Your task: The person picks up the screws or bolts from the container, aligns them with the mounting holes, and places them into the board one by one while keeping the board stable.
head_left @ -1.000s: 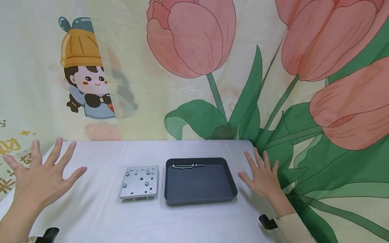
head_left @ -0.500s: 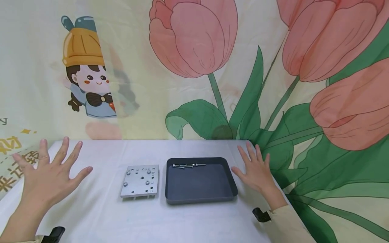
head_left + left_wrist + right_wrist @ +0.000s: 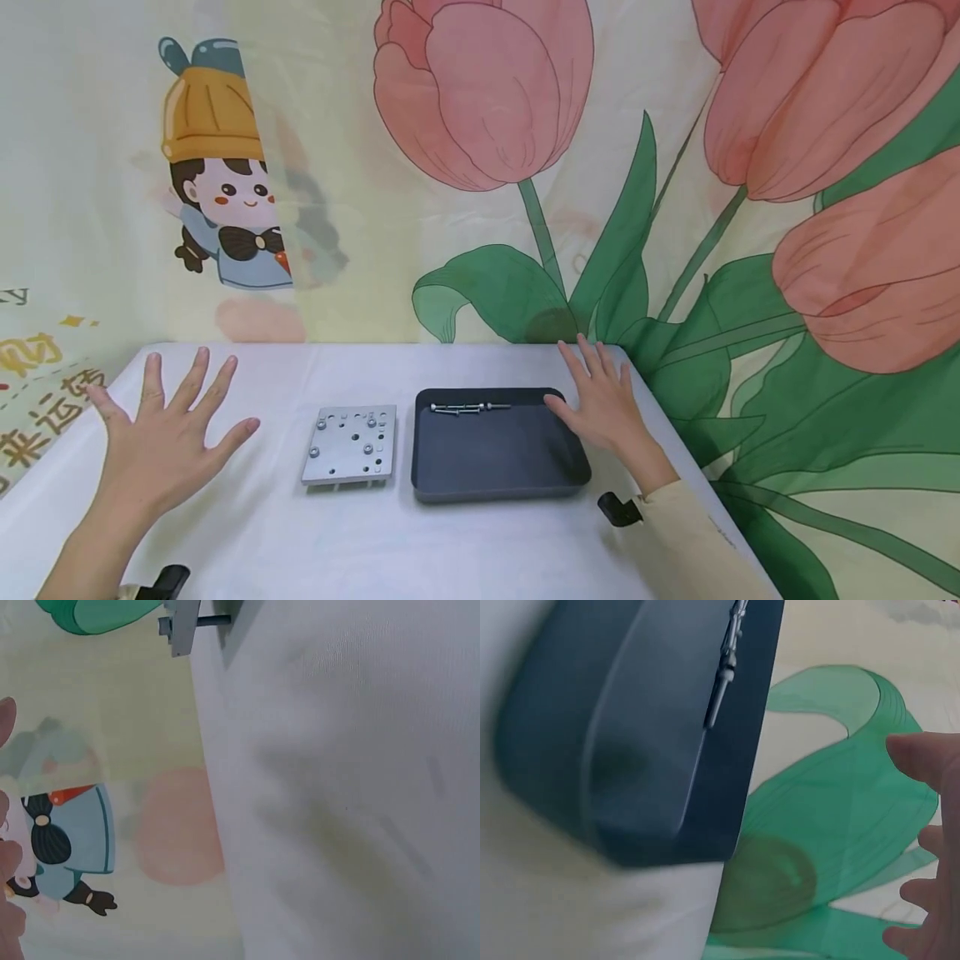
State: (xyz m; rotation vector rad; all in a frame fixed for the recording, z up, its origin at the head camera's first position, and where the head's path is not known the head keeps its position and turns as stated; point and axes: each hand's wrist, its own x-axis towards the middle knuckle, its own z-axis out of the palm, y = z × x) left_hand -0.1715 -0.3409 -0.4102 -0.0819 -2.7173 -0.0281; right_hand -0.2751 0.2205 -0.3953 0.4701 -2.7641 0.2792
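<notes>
Spread wide, my left hand (image 3: 161, 450) hovers over the table left of a silver metal plate (image 3: 348, 458) and holds nothing. Bolt heads and holes dot the plate's top; bolt shanks show beneath it, and its edge (image 3: 182, 630) appears in the left wrist view. My right hand (image 3: 603, 408), fingers also spread and holding nothing, is above the right side of a dark grey tray (image 3: 495, 467). Several silver bolts (image 3: 468, 408) lie along the tray's back wall. In the right wrist view the bolts (image 3: 724, 675) lie in the tray, and the right fingertips (image 3: 911, 757) are at the right edge.
A white cloth covers the table (image 3: 360, 550). Behind it hangs a backdrop (image 3: 352, 167) printed with tulips and a cartoon figure. The table's right edge runs beneath my right forearm. A black strap piece (image 3: 618, 508) sits at the right wrist.
My right hand has moved left, from beside the tray to over its right side. The left hand has shifted right, nearer the metal plate. The plate and bolts appear unmoved.
</notes>
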